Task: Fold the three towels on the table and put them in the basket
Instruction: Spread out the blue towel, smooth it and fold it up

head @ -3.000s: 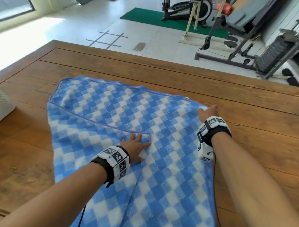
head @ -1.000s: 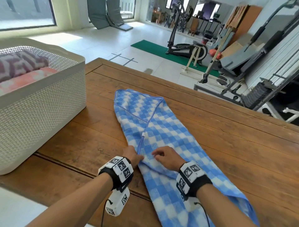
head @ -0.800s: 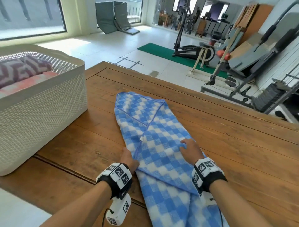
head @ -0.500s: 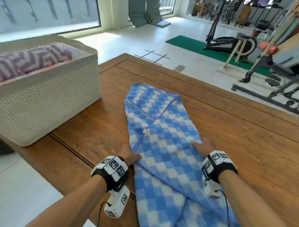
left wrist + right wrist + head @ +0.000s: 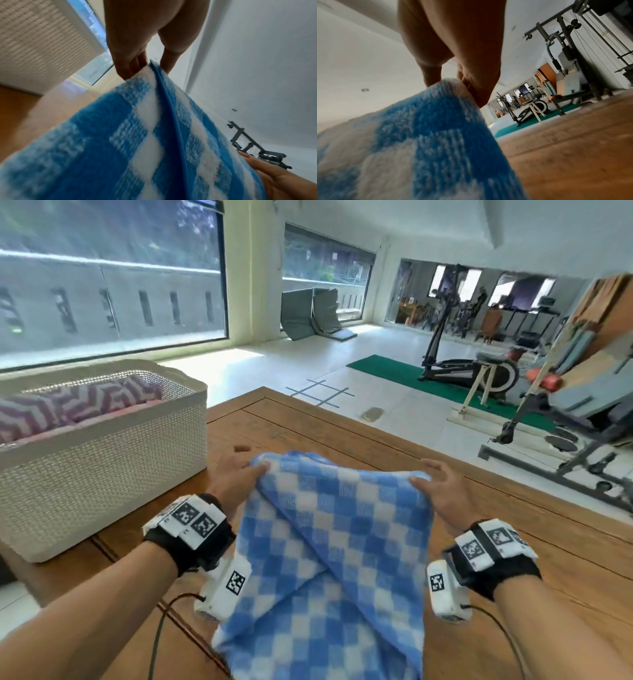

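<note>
A blue and white checked towel [image 5: 335,546], folded into a long strip, is lifted off the wooden table [image 5: 513,542] at its near part. My left hand [image 5: 239,477] pinches its left edge between thumb and fingers, and the left wrist view shows that pinch on the towel [image 5: 137,135] by my left hand [image 5: 147,65]. My right hand [image 5: 431,484] pinches the right edge, seen close in the right wrist view as my right hand [image 5: 453,81] on the towel [image 5: 419,135]. The white woven basket [image 5: 102,474] stands at the left with a purple zigzag towel [image 5: 68,405] over a pink towel [image 5: 113,419].
The table's left edge runs just under the basket, with tiled floor [image 5: 308,364] beyond. Gym machines [image 5: 479,371] and a green mat [image 5: 411,371] stand past the far table edge. A small brown scrap [image 5: 241,448] lies on the wood near the basket corner.
Both hands went from pressing the towel flat on the table to pinching its two sides and raising it. My head has tilted up, so the basket and room show more.
</note>
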Demonstrator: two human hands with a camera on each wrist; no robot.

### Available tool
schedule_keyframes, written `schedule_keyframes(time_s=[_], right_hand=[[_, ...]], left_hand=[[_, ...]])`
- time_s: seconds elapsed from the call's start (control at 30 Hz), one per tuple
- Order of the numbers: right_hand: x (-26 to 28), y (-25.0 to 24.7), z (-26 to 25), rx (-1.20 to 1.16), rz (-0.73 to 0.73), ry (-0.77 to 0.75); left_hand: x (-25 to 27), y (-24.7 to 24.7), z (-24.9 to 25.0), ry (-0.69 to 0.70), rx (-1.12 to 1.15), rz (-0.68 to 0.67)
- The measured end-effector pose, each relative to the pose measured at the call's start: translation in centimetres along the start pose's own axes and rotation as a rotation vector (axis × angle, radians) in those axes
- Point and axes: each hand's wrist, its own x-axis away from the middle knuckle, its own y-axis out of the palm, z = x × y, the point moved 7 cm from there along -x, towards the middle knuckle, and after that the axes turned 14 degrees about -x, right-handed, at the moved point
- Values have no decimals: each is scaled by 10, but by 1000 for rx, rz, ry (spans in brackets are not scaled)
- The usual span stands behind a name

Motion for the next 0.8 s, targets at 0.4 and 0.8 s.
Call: schedule_keyframes(time_s=[0.4,0.8], right_hand=[[16,-27,-170,-191,24,-270],[59,-48,-242,212,273,-492]], left_hand=[[-21,-31,168,457,243,-106],[-50,-34,224,870,-95,-350]])
